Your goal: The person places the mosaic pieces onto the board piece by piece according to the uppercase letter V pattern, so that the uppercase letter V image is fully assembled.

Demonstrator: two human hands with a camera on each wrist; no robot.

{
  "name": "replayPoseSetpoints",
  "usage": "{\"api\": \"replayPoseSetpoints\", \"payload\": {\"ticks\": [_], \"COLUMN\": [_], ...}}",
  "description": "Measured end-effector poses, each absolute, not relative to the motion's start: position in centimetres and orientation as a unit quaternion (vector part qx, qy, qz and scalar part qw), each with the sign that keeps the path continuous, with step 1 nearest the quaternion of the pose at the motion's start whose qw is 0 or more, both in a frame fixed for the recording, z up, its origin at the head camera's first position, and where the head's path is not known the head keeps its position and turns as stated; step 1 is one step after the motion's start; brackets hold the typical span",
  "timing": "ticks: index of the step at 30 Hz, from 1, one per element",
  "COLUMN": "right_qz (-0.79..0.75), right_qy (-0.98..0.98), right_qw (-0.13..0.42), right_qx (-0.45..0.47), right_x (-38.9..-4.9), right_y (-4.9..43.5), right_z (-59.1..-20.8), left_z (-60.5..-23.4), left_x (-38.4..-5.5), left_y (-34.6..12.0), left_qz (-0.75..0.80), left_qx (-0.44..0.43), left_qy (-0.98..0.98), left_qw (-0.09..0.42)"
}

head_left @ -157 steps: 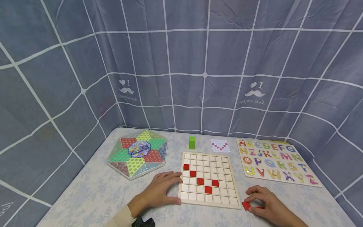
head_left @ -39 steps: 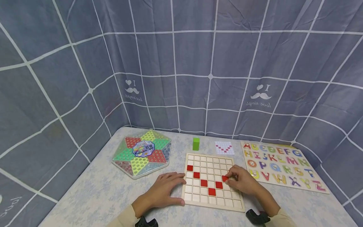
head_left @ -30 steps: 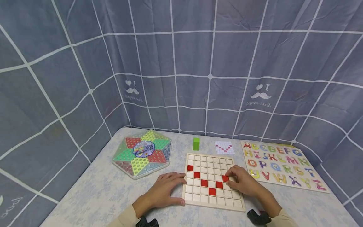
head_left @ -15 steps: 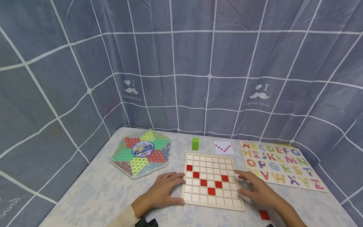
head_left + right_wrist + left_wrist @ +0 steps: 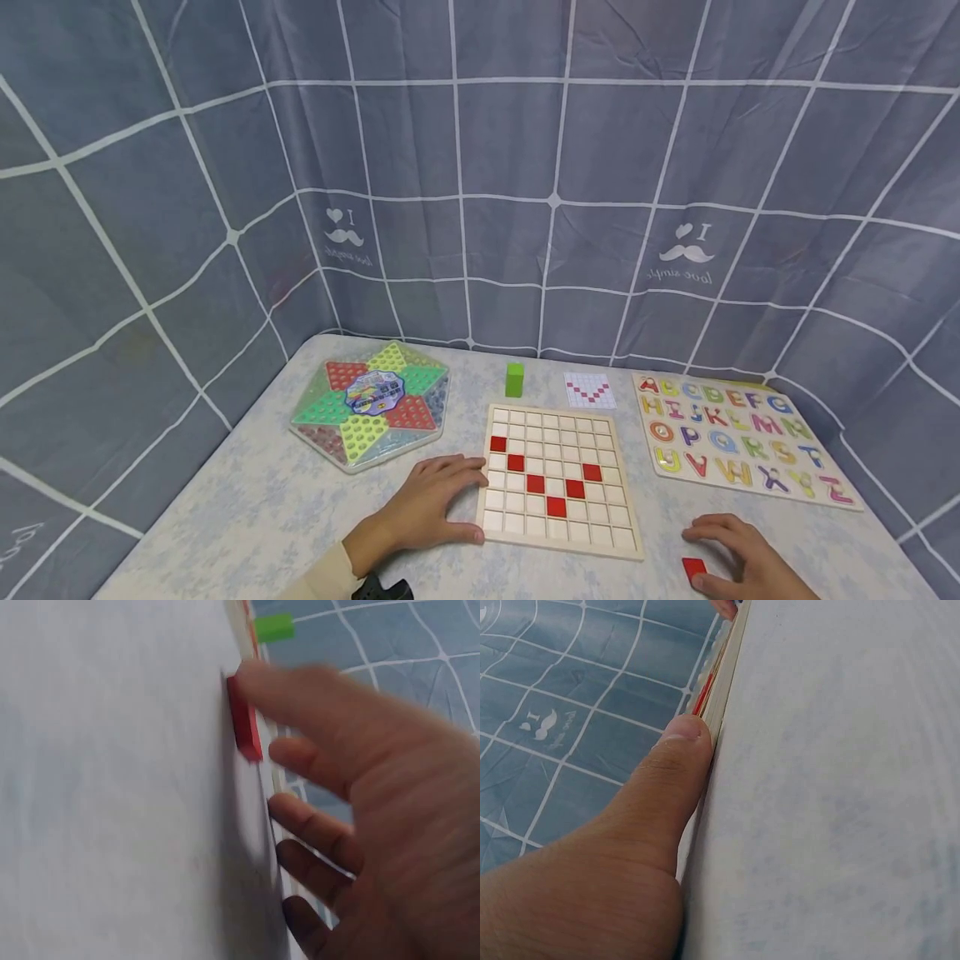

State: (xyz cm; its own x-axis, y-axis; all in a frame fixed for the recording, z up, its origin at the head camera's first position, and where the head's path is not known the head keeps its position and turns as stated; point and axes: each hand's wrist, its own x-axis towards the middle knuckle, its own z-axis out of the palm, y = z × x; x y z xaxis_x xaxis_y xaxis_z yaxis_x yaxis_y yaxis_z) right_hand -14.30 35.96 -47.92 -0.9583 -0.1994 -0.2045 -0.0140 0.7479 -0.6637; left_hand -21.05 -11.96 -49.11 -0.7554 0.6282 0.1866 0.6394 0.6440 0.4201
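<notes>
In the head view a wooden grid board lies flat, with several red square tiles set in its cells in an uneven V. My left hand rests at its left edge, thumb and fingertips against the frame; the left wrist view shows the thumb on the board's side. Right of the board, one loose red tile lies on the table. Over it is my right hand, fingers parted. In the right wrist view the thumb tip meets or covers one end of this tile, while the other fingers stay apart from it.
Behind the board stand a green block and a small card printed with a pink V on a grid. A hexagonal star-patterned game board lies left, an alphabet puzzle board right. A grey-blue curtain hangs behind the table.
My right hand carried a red tile onto the board's right side, let it go there, then moved right and nearer to the loose tile. The left hand stayed at the board's edge.
</notes>
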Motion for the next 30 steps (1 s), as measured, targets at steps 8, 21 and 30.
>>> {"api": "replayPoseSetpoints", "payload": {"ticks": [8, 21, 30], "right_qz": [-0.285, -0.270, -0.293], "right_qy": [0.950, 0.955, 0.942], "right_qw": [0.038, -0.024, -0.035], "right_qx": [-0.121, -0.122, -0.158], "right_x": [-13.5, -13.4, -13.6], "right_y": [36.3, 36.2, 36.5], "right_z": [-49.1, -49.7, -50.0], "left_z": [-49.5, -49.4, -49.4], "left_x": [-21.0, -21.1, -21.2], "left_y": [-12.1, -12.1, -12.1], "left_qz": [-0.242, -0.242, -0.245], "left_qx": [-0.350, -0.356, -0.356], "left_qy": [-0.905, -0.902, -0.902], "left_qw": [0.015, 0.021, 0.019]}}
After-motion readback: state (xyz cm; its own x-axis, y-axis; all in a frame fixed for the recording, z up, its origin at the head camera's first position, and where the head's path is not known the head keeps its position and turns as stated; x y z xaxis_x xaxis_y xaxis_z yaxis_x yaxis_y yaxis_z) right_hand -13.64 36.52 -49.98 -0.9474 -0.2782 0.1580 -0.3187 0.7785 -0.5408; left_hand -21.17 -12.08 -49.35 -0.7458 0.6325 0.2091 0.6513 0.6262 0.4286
